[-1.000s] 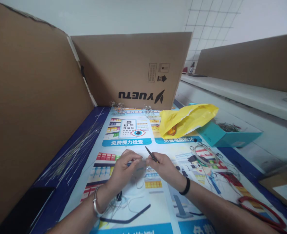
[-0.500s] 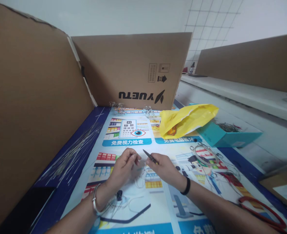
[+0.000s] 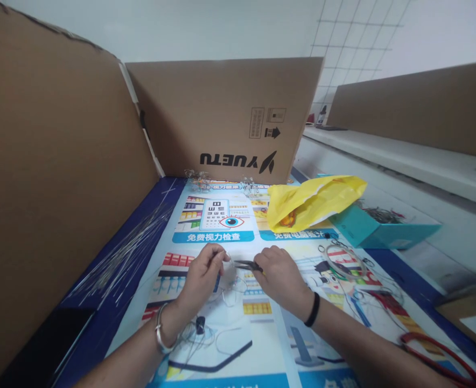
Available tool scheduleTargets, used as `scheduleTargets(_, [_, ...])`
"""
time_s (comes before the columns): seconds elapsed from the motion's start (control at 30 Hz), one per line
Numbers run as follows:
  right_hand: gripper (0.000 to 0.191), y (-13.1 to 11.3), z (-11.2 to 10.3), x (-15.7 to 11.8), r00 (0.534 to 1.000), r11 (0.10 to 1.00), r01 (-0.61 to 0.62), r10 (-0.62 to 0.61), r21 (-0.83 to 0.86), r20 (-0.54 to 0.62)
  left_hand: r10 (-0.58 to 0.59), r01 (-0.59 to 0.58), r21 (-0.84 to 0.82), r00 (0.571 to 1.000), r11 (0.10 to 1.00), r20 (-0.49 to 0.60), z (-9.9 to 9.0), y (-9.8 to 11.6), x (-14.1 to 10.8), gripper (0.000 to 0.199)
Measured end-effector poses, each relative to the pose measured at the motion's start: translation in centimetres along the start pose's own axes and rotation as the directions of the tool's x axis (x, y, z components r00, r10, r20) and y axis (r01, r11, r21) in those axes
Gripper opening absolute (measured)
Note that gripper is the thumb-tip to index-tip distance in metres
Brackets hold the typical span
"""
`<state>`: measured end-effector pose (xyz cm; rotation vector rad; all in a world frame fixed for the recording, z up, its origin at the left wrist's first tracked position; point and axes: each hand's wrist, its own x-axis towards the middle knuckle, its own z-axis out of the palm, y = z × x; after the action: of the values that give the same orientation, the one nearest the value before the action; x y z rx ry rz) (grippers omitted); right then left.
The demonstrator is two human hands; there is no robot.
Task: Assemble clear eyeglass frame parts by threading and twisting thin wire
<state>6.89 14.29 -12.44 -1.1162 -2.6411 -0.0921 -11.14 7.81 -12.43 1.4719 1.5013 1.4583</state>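
Observation:
My right hand (image 3: 281, 276) is wrapped round needle-nose pliers (image 3: 247, 265), whose dark jaws point left toward my other hand. My left hand (image 3: 204, 274) is closed, thumb and forefinger pinching a thin wire (image 3: 230, 260). The plier tips are close to that wire; whether they grip it is too small to tell. Thin wire loops hang below, between both hands, over the printed sheet (image 3: 205, 345). Near my left wrist lies a tangle of fine wire with a small black spool-like piece (image 3: 200, 324).
Long straight wires (image 3: 120, 256) lie at the left, beside a black flat object (image 3: 36, 350). A yellow bag (image 3: 322, 202) and teal box (image 3: 403, 234) of wire pieces stand at back right. A wire coil (image 3: 345, 261) and a red-handled tool (image 3: 435, 350) lie rightward. Cardboard (image 3: 222, 108) walls the back.
The pliers have turned from pointing up-left to nearly level, with the tips toward my left hand. My right hand has rolled over, knuckles up. The view has shifted slightly.

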Motion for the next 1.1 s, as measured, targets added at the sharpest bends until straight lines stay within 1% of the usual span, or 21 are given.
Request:
scheduleTargets(0.33, [0.011, -0.52, 0.01, -0.22, 0.999, 1.000, 0.019, -0.019, -0.008, 0.030, 0.075, -0.072, 0.159, 0.997, 0.985, -0.012, 0.27, -0.09, -0.50, 0.012])
scheduleTargets(0.43, [0.011, -0.50, 0.14, -0.19, 0.999, 1.000, 0.020, -0.019, -0.001, 0.044, 0.085, -0.082, 0.183, 0.996, 0.980, -0.009, 0.34, 0.05, -0.66, 0.012])
scheduleTargets(0.53, [0.011, -0.36, 0.27, -0.13, 0.998, 0.999, 0.021, -0.022, 0.026, 0.062, 0.039, -0.041, 0.139, 0.999, 0.989, 0.022, 0.44, 0.11, -0.82, 0.012])
scheduleTargets(0.67, [0.012, -0.09, 0.30, -0.04, 0.995, 0.997, 0.025, -0.032, 0.073, 0.096, -0.070, 0.072, -0.031, 0.994, 0.997, 0.084, 0.59, 0.09, -0.91, 0.014])
scheduleTargets(0.73, [0.014, 0.02, 0.28, -0.01, 0.994, 0.996, 0.027, -0.036, 0.081, 0.105, -0.101, 0.110, -0.082, 0.989, 0.991, 0.110, 0.56, 0.13, -0.89, 0.015])
scheduleTargets(0.93, [0.015, 0.32, 0.47, 0.07, 0.988, 0.990, 0.060, -0.077, 0.127, 0.130, -0.066, 0.081, -0.082, 0.983, 0.993, 0.168, 0.12, 0.35, -0.61, 0.014])
scheduleTargets(1.1, [0.015, 0.42, 0.49, 0.04, 0.989, 0.987, 0.069, -0.087, 0.146, 0.120, -0.044, 0.057, -0.052, 0.972, 0.997, 0.231, -0.10, 0.08, -0.42, 0.017])
